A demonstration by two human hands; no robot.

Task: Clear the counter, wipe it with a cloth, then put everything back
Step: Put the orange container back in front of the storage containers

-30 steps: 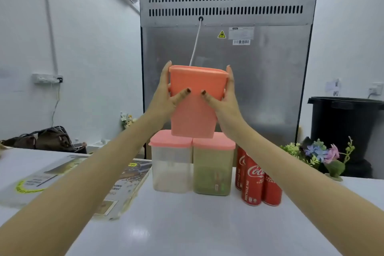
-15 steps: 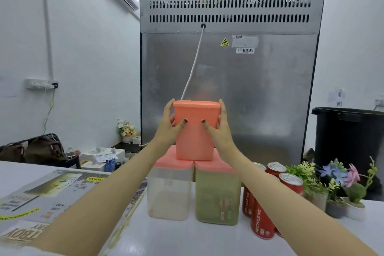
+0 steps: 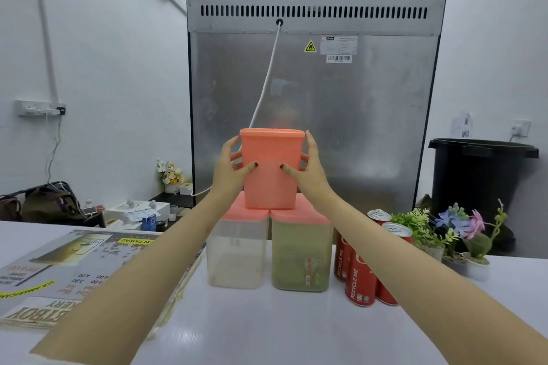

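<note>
Head view, coral container (image 3: 271, 175) lid up, long axis vertical, left hand (image 3: 229, 170) and right hand (image 3: 310, 172) gripping its sides

Hidden, cropped or unreadable

The orange container (image 3: 271, 169) covers the middle of the two pink lids (image 3: 314, 218) and part of the fingers of the left hand (image 3: 229, 170) and right hand (image 3: 311, 172). The right forearm (image 3: 415, 275) crosses the red cans (image 3: 357, 284). The printed sheet (image 3: 59, 264) runs off the left edge. The refrigerator label (image 3: 338, 45) is too small to read.

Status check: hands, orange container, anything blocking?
Grip on orange container by left hand and right hand. It sits across two pink-lidded containers. Nearby cola cans to the right, not touching.
</note>
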